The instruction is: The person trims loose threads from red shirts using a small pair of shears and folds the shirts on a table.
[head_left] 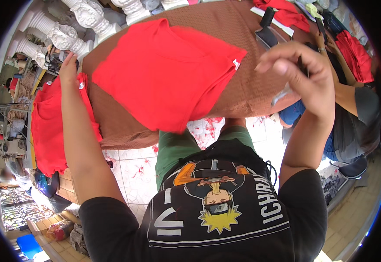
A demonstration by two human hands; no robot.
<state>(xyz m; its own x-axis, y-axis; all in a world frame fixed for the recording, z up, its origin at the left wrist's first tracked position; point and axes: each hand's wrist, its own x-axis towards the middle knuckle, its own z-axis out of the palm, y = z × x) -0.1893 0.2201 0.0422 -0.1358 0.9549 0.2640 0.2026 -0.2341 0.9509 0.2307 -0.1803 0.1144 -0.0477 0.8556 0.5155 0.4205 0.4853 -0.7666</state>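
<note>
Right hand (302, 74): near, raised right, fingers curled on a small grey tool, kind unclear.
Left hand (69, 65): far left, flat and unclenched on stacked red garments (46, 126).
Red T-shirt (166, 72): spread on brown table (243, 94), centre; likely light, limp; pinch at hem or shoulders.

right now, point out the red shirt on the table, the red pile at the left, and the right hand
red shirt (168, 78), head view, middle of the fabric
red pile (48, 126), head view, centre of the stack
right hand (306, 74), head view, back of the hand
</note>
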